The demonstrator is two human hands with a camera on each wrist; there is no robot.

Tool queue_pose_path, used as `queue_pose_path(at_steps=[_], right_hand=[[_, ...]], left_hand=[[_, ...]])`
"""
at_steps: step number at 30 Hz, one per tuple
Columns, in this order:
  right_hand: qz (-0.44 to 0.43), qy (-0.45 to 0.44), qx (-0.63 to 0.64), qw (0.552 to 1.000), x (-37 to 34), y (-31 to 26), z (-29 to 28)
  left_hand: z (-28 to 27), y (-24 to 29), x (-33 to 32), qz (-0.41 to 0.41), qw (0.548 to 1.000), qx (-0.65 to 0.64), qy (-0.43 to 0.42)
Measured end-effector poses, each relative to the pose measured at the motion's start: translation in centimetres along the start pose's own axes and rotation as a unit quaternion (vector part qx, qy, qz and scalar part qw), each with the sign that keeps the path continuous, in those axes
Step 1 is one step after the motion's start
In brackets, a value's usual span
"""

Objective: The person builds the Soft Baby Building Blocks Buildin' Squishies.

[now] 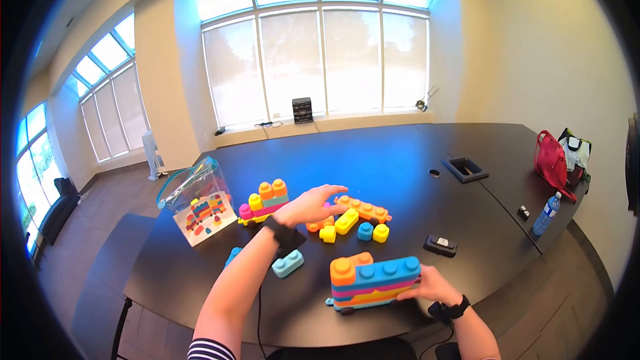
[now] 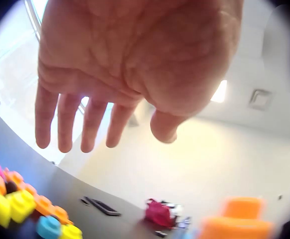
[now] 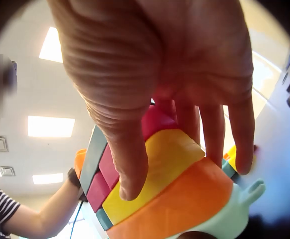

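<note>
At the table's near edge, the right hand (image 1: 437,287) grips one end of a block train car (image 1: 377,287), its thumb flat along one side and its fingers behind, their tips partly hidden. The car is smooth, matte plastic in stacked coloured layers, with rounded studs on top; its wheel is cut off in the right wrist view. Farther in, the left arm reaches out, its hand (image 1: 310,205) palm-down with straight fingers, holding nothing, above loose studded blocks (image 1: 347,221) it partly covers. Beside them stands a second block vehicle (image 1: 263,207), partly behind the forearm, near a crinkled clear plastic bag (image 1: 207,183).
</note>
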State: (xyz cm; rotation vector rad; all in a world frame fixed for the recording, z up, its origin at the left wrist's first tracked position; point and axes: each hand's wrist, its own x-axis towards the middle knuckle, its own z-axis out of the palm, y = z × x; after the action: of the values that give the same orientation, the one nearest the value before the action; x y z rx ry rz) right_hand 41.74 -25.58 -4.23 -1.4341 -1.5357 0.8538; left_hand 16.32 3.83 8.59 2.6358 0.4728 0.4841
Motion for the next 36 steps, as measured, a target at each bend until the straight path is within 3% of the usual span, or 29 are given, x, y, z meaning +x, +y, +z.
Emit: queue_pose_path(at_steps=[4,6,8,12,28,33,36], right_hand=[[0.014,-0.029,-0.026,0.999,-0.2,0.4,-0.2],[0.006,-0.025,-0.064,0.998,-0.3,0.7,-0.4],[0.019,-0.029,-0.078,0.996,-0.4,0.9,-0.7],[0.031,-0.016,-0.124,0.992,-1.0,1.6,-1.7],[0.055,0.187,-0.154,0.969,-6.3,1.3,-4.3],[0.049,0.259,-0.168,0.950,-7.3,1.2,-4.0],[0.046,0.295,-0.178,0.938,-7.1,2.0,-3.7]], left_hand=[[4.0,-6.1,9.5,-0.082,0.988,0.086,-0.097],[7.8,-8.8,13.0,-0.083,0.986,0.071,-0.126],[10.3,-8.1,14.2,-0.143,0.970,0.090,-0.176],[14.9,-10.7,15.4,-0.153,0.960,0.118,-0.203],[11.2,-7.8,4.5,-0.151,0.948,0.072,-0.271],[9.3,-5.9,3.0,-0.183,0.902,0.036,-0.390],[9.6,-6.4,2.5,-0.192,0.904,0.023,-0.382]])
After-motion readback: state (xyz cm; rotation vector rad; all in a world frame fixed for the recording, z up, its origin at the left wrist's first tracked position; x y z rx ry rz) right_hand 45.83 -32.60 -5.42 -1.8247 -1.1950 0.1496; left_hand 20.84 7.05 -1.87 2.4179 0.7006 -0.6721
